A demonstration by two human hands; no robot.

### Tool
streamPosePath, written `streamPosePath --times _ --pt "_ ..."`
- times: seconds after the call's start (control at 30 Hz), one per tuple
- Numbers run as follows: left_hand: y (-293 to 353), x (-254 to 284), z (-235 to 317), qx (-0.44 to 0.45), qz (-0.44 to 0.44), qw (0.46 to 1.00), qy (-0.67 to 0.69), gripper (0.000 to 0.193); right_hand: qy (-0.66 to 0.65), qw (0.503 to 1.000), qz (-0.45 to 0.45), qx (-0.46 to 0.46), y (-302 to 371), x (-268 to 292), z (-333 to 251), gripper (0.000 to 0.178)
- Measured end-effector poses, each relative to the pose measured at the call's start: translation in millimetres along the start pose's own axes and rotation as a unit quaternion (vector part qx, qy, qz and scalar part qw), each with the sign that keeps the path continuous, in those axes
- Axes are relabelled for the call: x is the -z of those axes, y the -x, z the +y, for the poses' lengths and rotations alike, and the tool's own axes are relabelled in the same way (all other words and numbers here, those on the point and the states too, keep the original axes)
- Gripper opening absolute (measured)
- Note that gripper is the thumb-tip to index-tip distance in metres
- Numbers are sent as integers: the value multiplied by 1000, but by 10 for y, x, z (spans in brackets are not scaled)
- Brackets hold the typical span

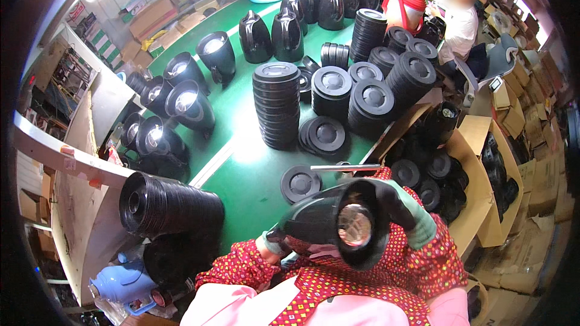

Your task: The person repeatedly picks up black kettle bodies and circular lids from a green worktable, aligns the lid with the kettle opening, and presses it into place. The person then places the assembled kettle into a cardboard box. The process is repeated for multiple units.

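Observation:
A glossy black vacuum jug (311, 220) is tilted in front of my chest, its wide open end toward me and a silvery round surface showing inside. My left hand (275, 246), in a greyish-green glove, grips the jug's narrower end. My right hand (402, 205), in a black and green glove, is around the wide rim; its fingers are partly hidden by the jug. Just beyond the jug a silver metal rod (353, 168) lies crosswise near my right hand; whether the hand touches it I cannot tell. A loose black disc (301, 184) lies on the green table behind the jug.
Stacks of black ribbed discs (277, 105) stand on the green table (238, 190). Upright black jugs (287, 35) fill its far end; open ones (190, 105) line the left. A cardboard box (468, 184) of black parts is at right. A person (462, 21) sits far right.

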State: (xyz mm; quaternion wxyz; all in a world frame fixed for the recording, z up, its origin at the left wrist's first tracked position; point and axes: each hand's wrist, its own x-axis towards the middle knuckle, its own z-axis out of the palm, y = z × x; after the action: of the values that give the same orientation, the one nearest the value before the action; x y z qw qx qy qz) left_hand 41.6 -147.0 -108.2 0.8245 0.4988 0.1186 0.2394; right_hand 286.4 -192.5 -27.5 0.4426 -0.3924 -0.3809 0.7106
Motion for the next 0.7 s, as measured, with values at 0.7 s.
streamPosePath --times 0.7 --pt "485 706 162 35 141 975 167 55 619 694 313 196 -1457 271 539 103"
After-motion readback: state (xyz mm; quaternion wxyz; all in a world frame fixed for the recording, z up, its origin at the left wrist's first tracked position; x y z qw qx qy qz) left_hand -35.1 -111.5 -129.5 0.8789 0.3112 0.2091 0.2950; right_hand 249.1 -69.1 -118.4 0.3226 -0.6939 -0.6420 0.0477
